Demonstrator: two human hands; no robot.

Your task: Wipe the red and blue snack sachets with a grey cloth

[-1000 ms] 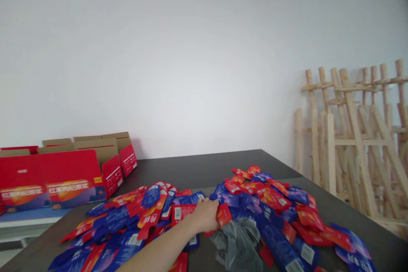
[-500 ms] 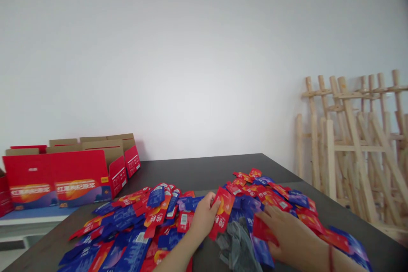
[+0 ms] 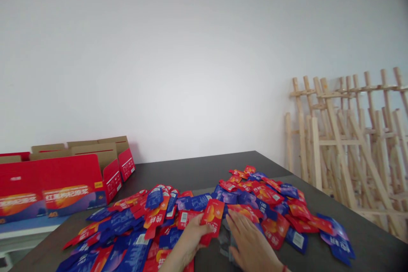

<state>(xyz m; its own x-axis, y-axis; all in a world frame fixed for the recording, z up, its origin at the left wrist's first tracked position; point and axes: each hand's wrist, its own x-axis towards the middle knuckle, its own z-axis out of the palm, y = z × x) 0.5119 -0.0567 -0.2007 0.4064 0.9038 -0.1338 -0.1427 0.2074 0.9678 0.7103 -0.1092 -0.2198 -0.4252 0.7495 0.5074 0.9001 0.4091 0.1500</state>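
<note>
My left hand [image 3: 187,241] grips an upright red sachet [image 3: 213,216] with an orange print, the thumb across its front. Beside it, my right hand [image 3: 250,240] lies with its fingers stretched out over a crumpled grey cloth [image 3: 224,238], which it partly covers. Its fingertips reach the edge of another red sachet [image 3: 245,211]; whether they touch it I cannot tell. To the left spreads a pile of red and blue sachets [image 3: 127,225]. A second mixed pile [image 3: 267,193] lies beyond and to the right of my right hand.
Red printed cartons [image 3: 72,178] with raised brown flaps stand at the left on a blue and white surface. The dark table [image 3: 185,169] reaches back to a pale wall. Several wooden easels [image 3: 338,144] lean at the right, past the table's edge.
My right hand has moved left towards my left hand, and the red sachet it held is out of its grasp. The left hand has lowered slightly with its sachet. The view has shifted right.
</note>
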